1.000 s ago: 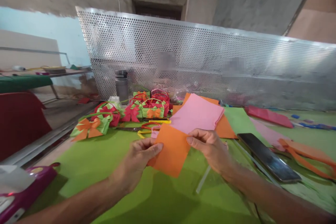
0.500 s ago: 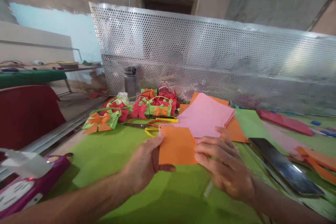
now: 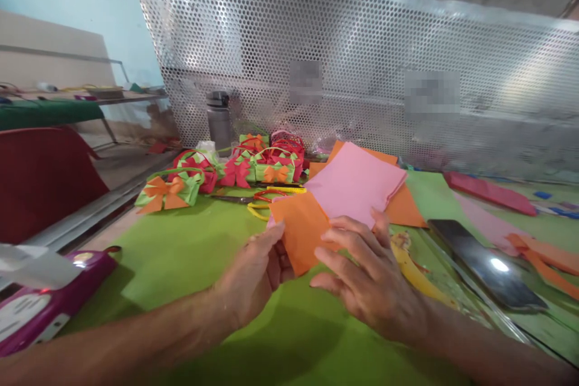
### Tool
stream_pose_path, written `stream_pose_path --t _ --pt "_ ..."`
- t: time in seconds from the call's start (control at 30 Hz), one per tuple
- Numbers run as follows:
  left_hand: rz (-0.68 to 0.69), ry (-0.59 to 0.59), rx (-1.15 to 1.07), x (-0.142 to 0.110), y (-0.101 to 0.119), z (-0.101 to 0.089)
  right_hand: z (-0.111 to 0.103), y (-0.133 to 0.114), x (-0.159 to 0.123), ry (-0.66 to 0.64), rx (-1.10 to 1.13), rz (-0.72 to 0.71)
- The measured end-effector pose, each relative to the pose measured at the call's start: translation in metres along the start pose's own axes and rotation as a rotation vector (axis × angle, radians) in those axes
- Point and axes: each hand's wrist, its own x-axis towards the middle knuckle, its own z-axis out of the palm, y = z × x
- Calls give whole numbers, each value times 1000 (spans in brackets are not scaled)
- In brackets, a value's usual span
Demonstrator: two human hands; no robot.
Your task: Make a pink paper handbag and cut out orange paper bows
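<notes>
My left hand (image 3: 257,268) is closed on the left edge of a square orange sheet of paper (image 3: 303,232), thumb on the near face and fingers curled behind. The sheet is tilted, one corner pointing down, held above the green tabletop (image 3: 181,253). At its right edge, my right hand (image 3: 362,271) has its fingers spread, the fingertips over or against the paper. A stack of pink sheets (image 3: 355,181) lies just beyond, with larger orange sheets (image 3: 404,205) under it. Scissors (image 3: 244,199) with red-orange handles and a yellow-handled tool (image 3: 257,212) lie behind my left hand.
Several small paper baskets with bows (image 3: 165,193) and a grey bottle (image 3: 219,123) stand at the back left, before a perforated metal panel (image 3: 271,42). A purple power strip (image 3: 58,301) sits left. On the right are a phone (image 3: 484,265), a banana peel (image 3: 416,268) and orange strips (image 3: 547,271).
The orange sheet has turned from nearly square-on to a tilted position. My right hand's fingers have spread and loosened from its edge, and the banana peel has come into view. The camera has tipped downward.
</notes>
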Motion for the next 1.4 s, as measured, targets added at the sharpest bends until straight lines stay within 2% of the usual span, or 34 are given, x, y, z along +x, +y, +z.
stream_pose_path --t 0.13,0.23,0.33,0.43,0.6,0.7,0.8,0.9,0.97,1.13,1.2,1.3,1.4 --pt "-50 -87 -32 -4 -7 2 1 0 2 -49 80 74" --pt "-74 -73 -36 -5 -7 1 -2 1 4 -91 128 88" --pt "-86 -49 -39 -4 -4 1 -4 1 4 -154 139 41" --pt "-112 -35 -21 -4 -3 1 -4 1 3 -118 144 36" --pt "-157 -51 16 -5 -1 -1 -3 6 4 -56 226 115" --pt "-144 -85 33 -3 5 -3 -6 9 6 -49 306 157" --pt "-111 -63 14 0 13 -5 -8 13 7 -24 418 200" --pt "-45 -31 17 2 16 -8 -7 18 9 17 593 311" --pt "22 -37 87 3 15 -10 -6 23 9 30 692 449" --pt "352 -55 448 6 14 -19 5 39 5 73 901 831" --pt "422 -102 539 7 17 -21 11 44 2 103 1005 934" --pt "390 -190 550 6 20 -19 17 49 0 122 1082 1006" --pt "308 -226 492 2 19 -10 19 48 1 118 1170 1075"
